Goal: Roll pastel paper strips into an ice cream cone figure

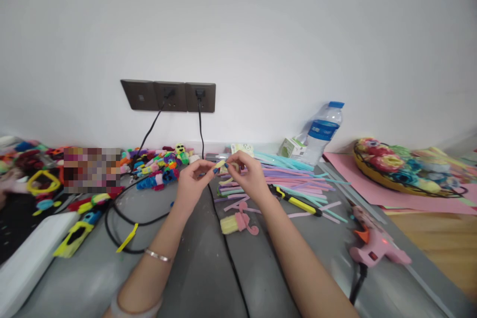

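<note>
A small pale yellow piece (pixel 219 164) is pinched between the fingertips of my left hand (pixel 194 181) and my right hand (pixel 248 174), both raised over the middle of the grey table. Below them on the tabletop lies a craft figure with a yellow block (pixel 229 224) and pink curled parts (pixel 243 220). Pink, purple and turquoise fuzzy stems (pixel 294 179) are spread behind and beside my right hand. A yellow and black cutter (pixel 300 203) rests across the stems, right of my right wrist.
A pink glue gun (pixel 378 251) lies at the right, near a basket of colourful balls (pixel 395 169). A water bottle (pixel 323 131) leans against the wall. Black cables (pixel 231 258) cross the table. Colourful fuzzy pieces (pixel 160 179) and a white box (pixel 37 258) are at the left.
</note>
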Motion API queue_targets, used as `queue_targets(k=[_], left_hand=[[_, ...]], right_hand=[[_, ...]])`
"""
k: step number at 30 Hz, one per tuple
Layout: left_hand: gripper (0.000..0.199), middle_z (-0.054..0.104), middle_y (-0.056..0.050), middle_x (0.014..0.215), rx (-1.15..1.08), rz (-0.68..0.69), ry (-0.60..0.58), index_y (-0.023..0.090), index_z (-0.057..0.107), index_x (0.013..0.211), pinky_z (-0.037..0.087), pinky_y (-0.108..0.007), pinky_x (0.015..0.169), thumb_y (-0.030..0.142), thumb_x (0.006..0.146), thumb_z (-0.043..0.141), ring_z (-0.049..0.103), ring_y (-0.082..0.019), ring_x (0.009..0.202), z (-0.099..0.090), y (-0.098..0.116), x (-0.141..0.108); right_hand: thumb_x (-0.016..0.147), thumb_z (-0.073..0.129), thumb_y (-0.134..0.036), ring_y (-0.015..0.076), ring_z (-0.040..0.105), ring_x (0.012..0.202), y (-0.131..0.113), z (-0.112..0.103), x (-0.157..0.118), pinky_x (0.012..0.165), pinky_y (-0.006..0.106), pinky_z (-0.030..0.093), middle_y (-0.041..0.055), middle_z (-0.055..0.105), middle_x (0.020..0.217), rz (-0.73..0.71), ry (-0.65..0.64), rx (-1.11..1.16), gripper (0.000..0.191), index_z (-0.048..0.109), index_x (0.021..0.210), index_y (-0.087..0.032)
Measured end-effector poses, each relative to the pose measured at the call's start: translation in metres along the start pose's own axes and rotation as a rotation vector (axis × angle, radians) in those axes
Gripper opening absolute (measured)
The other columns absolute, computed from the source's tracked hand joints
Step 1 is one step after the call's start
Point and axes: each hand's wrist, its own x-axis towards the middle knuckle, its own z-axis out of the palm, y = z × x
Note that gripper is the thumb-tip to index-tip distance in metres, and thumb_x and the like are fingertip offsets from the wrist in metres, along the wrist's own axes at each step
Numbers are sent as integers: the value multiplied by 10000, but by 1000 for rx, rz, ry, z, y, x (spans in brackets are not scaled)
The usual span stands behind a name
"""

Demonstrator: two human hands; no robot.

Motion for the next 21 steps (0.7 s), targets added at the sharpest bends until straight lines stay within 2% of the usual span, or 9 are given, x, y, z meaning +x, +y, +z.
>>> queue_targets(k=[7, 14, 21], left_hand=[[179, 712, -47, 780, -3, -4, -9, 167, 694, 774, 538, -261, 659, 320, 697, 746, 661, -175, 744, 0, 0, 0], [190, 708, -46, 785, -14, -7, -2, 166, 687, 775, 544, -269, 672, 331, 701, 746, 666, -181, 761, 1, 0, -1], [169, 697, -37, 750, 9, 34, 7, 175, 680, 749, 534, -262, 660, 323, 696, 743, 653, -176, 745, 3, 4, -1]], right_hand=[[784, 520, -83, 115, 427, 572, -2, 2, -1, 575, 250, 365, -23, 513, 683, -21, 3, 1, 123, 533, 773, -205], [801, 532, -120, 122, 426, 554, -3, 2, -2, 561, 257, 357, -20, 517, 670, -11, 4, -66, 99, 571, 815, -210], [793, 540, -153, 110, 390, 529, -5, 7, -4, 544, 247, 327, -51, 430, 598, 6, 47, -100, 129, 461, 718, -222]])
